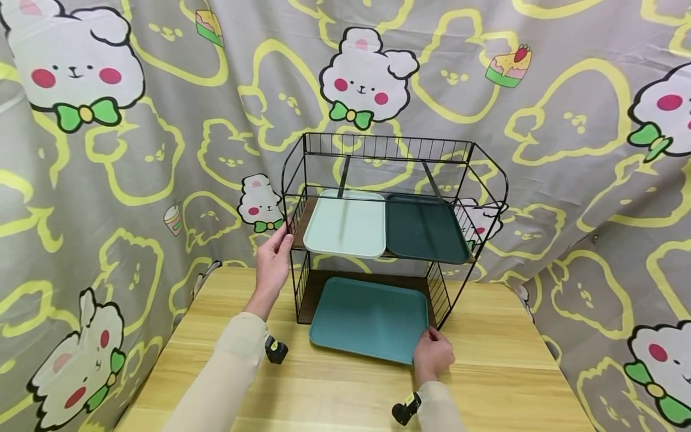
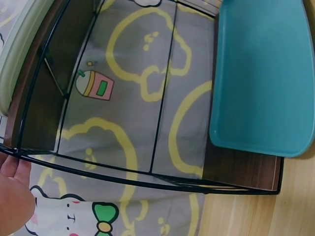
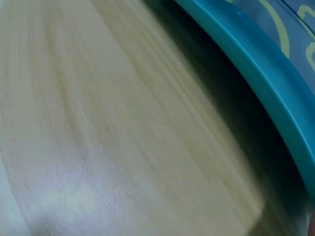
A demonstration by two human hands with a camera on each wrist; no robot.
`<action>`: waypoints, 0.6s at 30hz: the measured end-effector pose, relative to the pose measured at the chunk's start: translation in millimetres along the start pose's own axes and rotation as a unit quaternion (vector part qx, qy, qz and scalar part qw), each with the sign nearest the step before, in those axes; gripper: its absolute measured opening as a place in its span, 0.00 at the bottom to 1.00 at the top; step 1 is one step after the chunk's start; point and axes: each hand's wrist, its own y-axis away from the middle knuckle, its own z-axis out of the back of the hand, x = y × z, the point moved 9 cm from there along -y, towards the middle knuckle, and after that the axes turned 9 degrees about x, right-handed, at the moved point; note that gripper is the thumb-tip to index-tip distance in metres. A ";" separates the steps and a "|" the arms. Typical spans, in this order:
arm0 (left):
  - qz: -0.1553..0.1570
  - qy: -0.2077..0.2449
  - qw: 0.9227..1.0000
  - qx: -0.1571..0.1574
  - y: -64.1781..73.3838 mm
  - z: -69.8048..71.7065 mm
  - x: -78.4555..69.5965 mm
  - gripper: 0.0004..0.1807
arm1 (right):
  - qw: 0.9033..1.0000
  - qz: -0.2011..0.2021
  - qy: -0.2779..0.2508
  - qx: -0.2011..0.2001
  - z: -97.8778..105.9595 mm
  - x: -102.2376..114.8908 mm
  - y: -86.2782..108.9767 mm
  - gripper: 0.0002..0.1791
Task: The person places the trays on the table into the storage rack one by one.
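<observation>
A black wire rack (image 1: 388, 139) with two dark wooden shelves stands on the table. My left hand (image 1: 272, 264) holds the rack's left side at the upper shelf; in the left wrist view its fingers (image 2: 22, 169) meet the black side rail. My right hand (image 1: 433, 354) pinches the front right corner of a teal tray (image 1: 372, 321). This tray lies partly over the lower shelf (image 1: 309, 300), its front end jutting out above the table. In the right wrist view, the teal tray's edge (image 3: 256, 73) is raised over the table, with shadow below.
On the upper shelf, a pale mint tray (image 1: 348, 225) and a dark green tray (image 1: 426, 231) lie side by side, jutting past its front edge. A patterned curtain (image 1: 216, 162) hangs behind and beside the light wooden table (image 1: 496, 360).
</observation>
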 end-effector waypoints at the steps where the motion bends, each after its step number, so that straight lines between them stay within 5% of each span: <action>1: 0.000 0.001 1.000 0.000 0.0 -0.1 0.1 0.24 | 1.000 -0.001 0.000 0.002 -0.4 -0.7 -0.8 0.15; 9: -0.002 0.005 1.000 -0.002 -0.3 0.8 1.2 0.24 | 0.998 0.012 0.024 0.057 -0.9 -1.2 -3.7 0.17; 18: 0.000 0.008 1.000 -0.004 0.9 0.5 0.7 0.24 | 0.992 0.051 0.067 0.095 12.3 -9.4 19.3 0.18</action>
